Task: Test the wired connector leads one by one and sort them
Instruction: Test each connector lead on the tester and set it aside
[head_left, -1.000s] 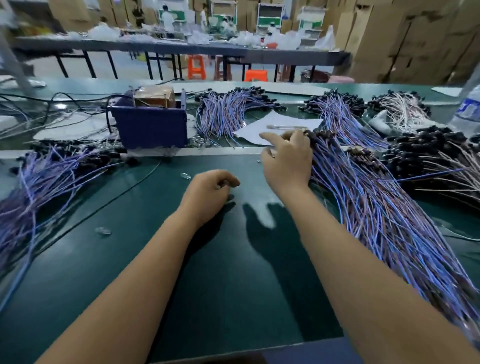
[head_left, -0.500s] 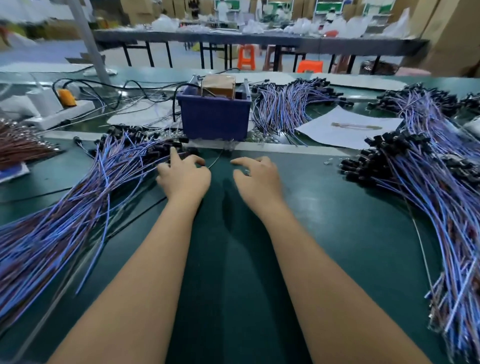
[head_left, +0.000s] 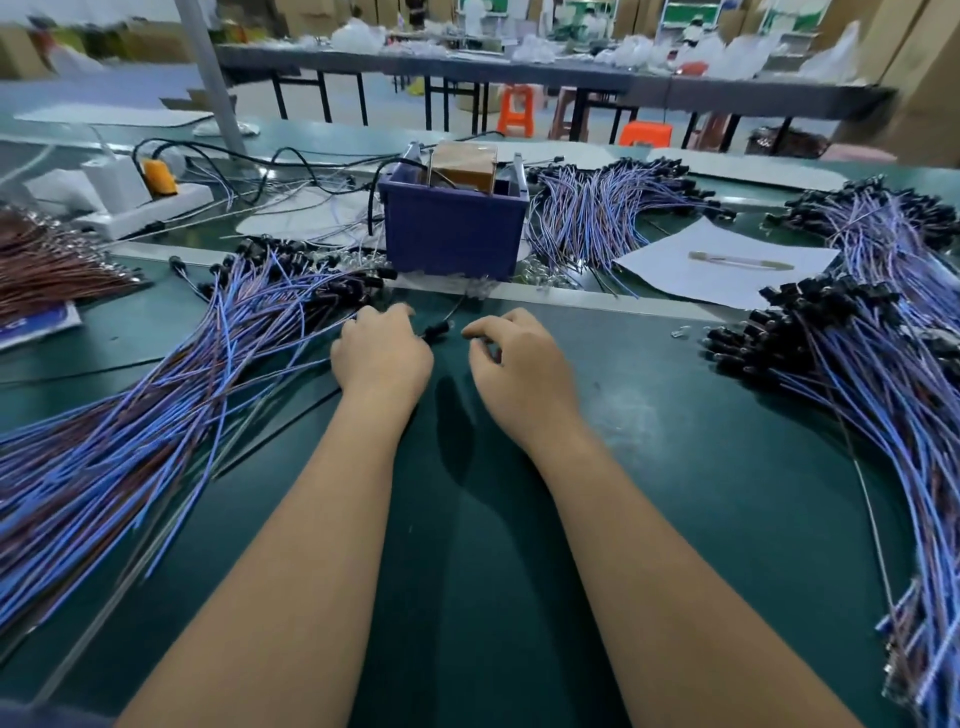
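While both hands rest on the worktop (head_left: 675, 467), left hand (head_left: 382, 356) pinches a lead (head_left: 436, 329); right hand (head_left: 519, 364) loosely curled, holding nothing.

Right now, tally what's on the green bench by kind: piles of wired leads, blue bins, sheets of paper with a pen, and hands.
Piles of blue-and-brown wired leads: 4
Blue plastic bin: 1
White paper sheet with pen: 1
Hands: 2
Total: 8
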